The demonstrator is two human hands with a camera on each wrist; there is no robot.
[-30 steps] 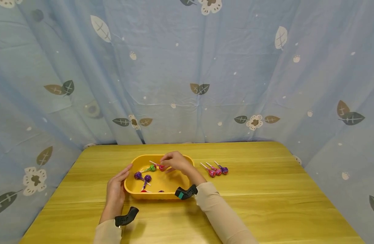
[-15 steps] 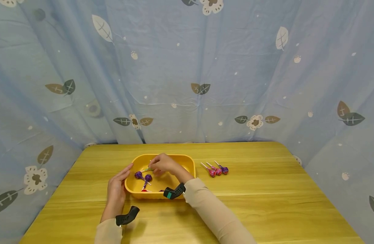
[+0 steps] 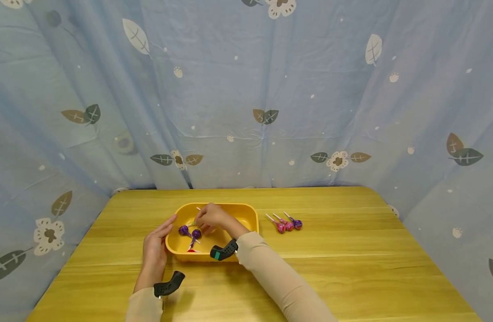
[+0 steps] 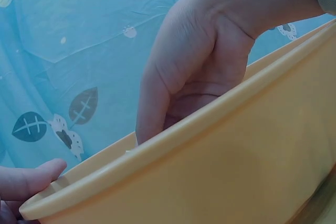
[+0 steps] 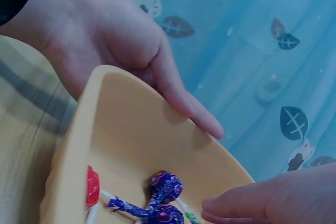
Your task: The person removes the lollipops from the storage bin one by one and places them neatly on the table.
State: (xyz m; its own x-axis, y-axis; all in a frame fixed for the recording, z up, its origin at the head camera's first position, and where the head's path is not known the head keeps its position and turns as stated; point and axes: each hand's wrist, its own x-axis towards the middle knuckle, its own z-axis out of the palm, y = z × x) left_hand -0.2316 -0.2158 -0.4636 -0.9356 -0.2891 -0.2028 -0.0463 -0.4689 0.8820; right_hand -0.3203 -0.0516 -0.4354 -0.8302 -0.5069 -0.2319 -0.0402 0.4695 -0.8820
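Observation:
My left hand point(image 3: 154, 250) rests along the left wall of a yellow plastic bin point(image 3: 252, 223), its fingers stretched along the outside and a digit on the rim in the left wrist view. Inside the bin my right hand point(image 3: 214, 217) reaches down and pinches a green lollipop, mostly covered by the fingers; a bit of its green wrapper point(image 5: 192, 217) shows at the fingertips in the right wrist view. Two purple lollipops point(image 3: 190, 232) lie left of that hand. A red lollipop point(image 5: 92, 186) lies by the near wall. Another white stick point(image 3: 198, 208) shows beyond the right hand.
Three lollipops point(image 3: 285, 225), two pink-red and one purple, lie in a row on the wooden table point(image 3: 351, 250) right of the bin. A blue patterned curtain point(image 3: 230, 89) hangs behind the table and at both sides.
My right hand has moved left inside the bin, from the red-pink lollipop to the green one, and now covers it. The left hand stays at the bin's side.

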